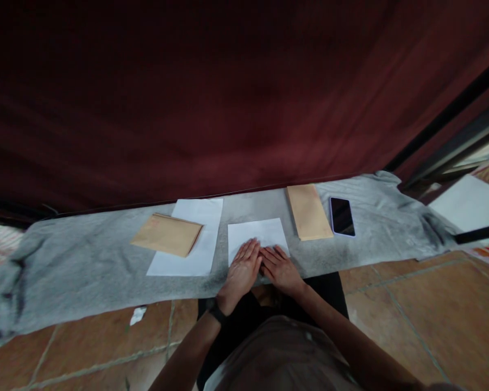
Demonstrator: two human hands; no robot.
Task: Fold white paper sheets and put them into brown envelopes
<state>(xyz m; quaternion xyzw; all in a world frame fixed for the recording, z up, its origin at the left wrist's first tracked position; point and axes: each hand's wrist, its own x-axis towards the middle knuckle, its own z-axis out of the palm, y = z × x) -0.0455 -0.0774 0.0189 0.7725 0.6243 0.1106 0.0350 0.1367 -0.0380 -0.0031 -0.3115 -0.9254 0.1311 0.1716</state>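
Observation:
A sheet of white paper (255,230), apparently folded, lies on the grey cloth in front of me. My left hand (245,264) rests flat on its near part, fingers stretched forward. Beside it, my right hand (280,266) also lies flat on the paper, fingers extended and angled left. The fingertips of both hands meet near the middle of the near edge. Neither hand grips anything. The paper's near edge is mostly hidden under the hands.
On the left, brown envelopes (169,233) overlap larger white sheets (207,228). To the right lie a stack of brown envelopes (308,212) and a phone (342,216). Grey cloth (101,271) covers the narrow surface; a dark red curtain (228,108) hangs behind. A white scrap (137,315) lies on the tiled floor.

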